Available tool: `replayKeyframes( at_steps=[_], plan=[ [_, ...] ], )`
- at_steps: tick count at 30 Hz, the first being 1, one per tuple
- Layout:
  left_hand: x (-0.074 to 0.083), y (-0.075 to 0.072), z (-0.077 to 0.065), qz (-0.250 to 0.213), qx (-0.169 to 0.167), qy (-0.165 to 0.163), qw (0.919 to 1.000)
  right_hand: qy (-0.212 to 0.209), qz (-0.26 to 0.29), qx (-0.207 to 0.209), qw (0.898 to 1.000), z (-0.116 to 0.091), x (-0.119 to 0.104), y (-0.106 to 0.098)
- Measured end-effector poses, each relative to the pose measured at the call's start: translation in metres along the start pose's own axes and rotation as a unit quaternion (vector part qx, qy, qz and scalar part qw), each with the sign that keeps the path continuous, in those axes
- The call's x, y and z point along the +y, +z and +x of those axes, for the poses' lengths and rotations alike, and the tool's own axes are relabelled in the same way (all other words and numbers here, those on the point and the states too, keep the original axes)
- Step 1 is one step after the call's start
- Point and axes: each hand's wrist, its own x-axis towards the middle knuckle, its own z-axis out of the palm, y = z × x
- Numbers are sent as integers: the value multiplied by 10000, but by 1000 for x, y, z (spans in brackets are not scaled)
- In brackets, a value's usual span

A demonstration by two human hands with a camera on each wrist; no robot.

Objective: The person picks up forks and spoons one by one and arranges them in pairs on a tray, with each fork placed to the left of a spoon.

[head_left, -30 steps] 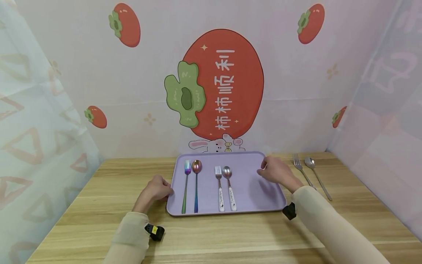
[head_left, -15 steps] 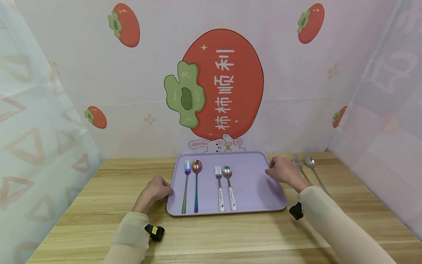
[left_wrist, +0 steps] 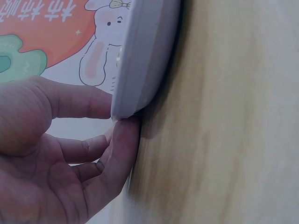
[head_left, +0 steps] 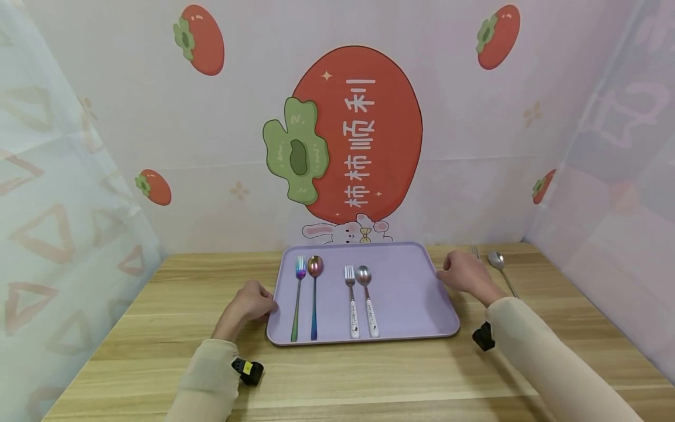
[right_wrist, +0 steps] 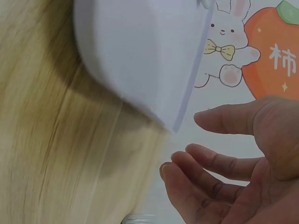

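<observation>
A lilac tray (head_left: 403, 293) lies on the wooden table. My left hand (head_left: 252, 302) pinches its left edge; in the left wrist view the thumb is at the rim and a finger lies under it. Beside the tray's right edge is my right hand (head_left: 465, 273), its thumb and fingers (right_wrist: 219, 121) apart with nothing between them. On the tray, a rainbow-coloured fork (head_left: 300, 273) and spoon (head_left: 315, 267) lie side by side at the left. Nearer the middle are a fork (head_left: 354, 316) and spoon (head_left: 372, 316) with white handles.
Right of the tray lie a silver spoon (head_left: 496, 259) and a silver fork (head_left: 475, 251), the fork mostly hidden behind my right hand. A white wall sheet (head_left: 232, 117) printed with red persimmons rises at the table's back, with patterned sheets at both sides.
My right hand has moved right, from over the tray's right part to beside its edge, and now covers most of the silver fork. The left hand and tray stay put.
</observation>
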Motion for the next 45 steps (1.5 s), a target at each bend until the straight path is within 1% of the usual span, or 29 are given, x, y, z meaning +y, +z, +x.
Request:
replayKeyframes(
  at_steps=[6,13,20,25,28,33,45],
  plan=[
    [0,0,1,6,-15,-41,10000,-3,10,-22,10000,-1,8,-3],
    [-1,-1,2,36,-30,-33,10000,211,-42,-127,9997,-2,16,-6],
    [-1,-1,0,9,-38,-42,10000,295,-92,-166,9994,-4,20,-10],
    [-1,-1,0,-69,-43,-28,10000,295,-147,-101,9994,-4,25,-11],
    [0,-1,-1,-56,-37,-7,10000,235,-239,15,9994,-4,29,-13],
    [0,-1,-1,-60,-30,-17,10000,212,-242,116,9994,-6,36,-16],
    [0,-1,-1,-62,-51,-24,10000,427,-213,64,9988,-6,52,-22]
  ],
)
